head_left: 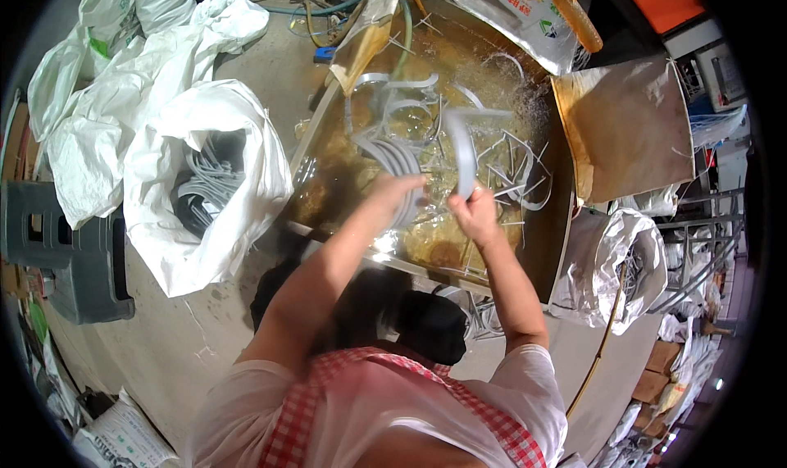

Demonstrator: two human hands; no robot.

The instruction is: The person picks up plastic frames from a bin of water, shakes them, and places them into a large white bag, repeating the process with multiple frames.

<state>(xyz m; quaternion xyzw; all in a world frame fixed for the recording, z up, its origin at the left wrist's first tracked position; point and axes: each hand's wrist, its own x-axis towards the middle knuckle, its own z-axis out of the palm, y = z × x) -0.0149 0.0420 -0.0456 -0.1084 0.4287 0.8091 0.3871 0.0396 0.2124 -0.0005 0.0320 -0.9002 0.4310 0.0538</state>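
Note:
My left hand point(393, 191) grips a bundle of curved grey plastic strips point(395, 158) over a large metal tub point(560, 222) of yellowish liquid. My right hand point(475, 214) holds up a single grey strip point(463, 152) just to the right of the bundle. Many more loose grey strips point(512, 169) float or lie scattered in the tub. I wear a red-and-white checked apron, visible at the bottom.
A white sack point(205, 189) holding grey strips stands left of the tub, with more white sacks point(98, 83) behind it. A grey plastic stool point(65, 255) is at far left. A brown board point(627, 128) and a clear plastic bag point(615, 271) lie to the right.

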